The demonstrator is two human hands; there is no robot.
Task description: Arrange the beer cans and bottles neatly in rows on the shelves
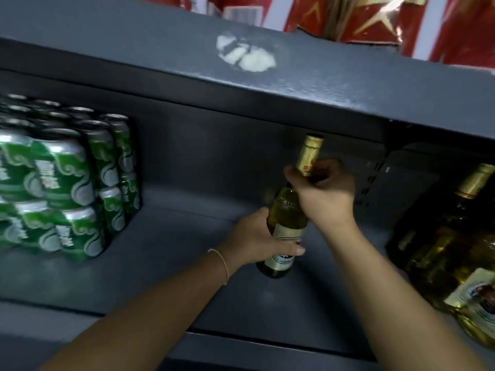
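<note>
Both hands have the bottle (288, 218) on the grey shelf (166, 250), standing between the green cans (67, 183) to the left and other bottles (450, 236) to the right. The left hand (257, 236) wraps its belly; the right hand (325, 191) pinches the gold-foiled neck. It leans slightly, neck pointing up and back; its base seems to touch the shelf

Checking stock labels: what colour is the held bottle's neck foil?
Gold, on the bottle, in the head view.

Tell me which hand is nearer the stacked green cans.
Left. The left hand grips the bottle low on its body, on the side facing the green cans; the right hand pinches its neck, farther off.
</note>
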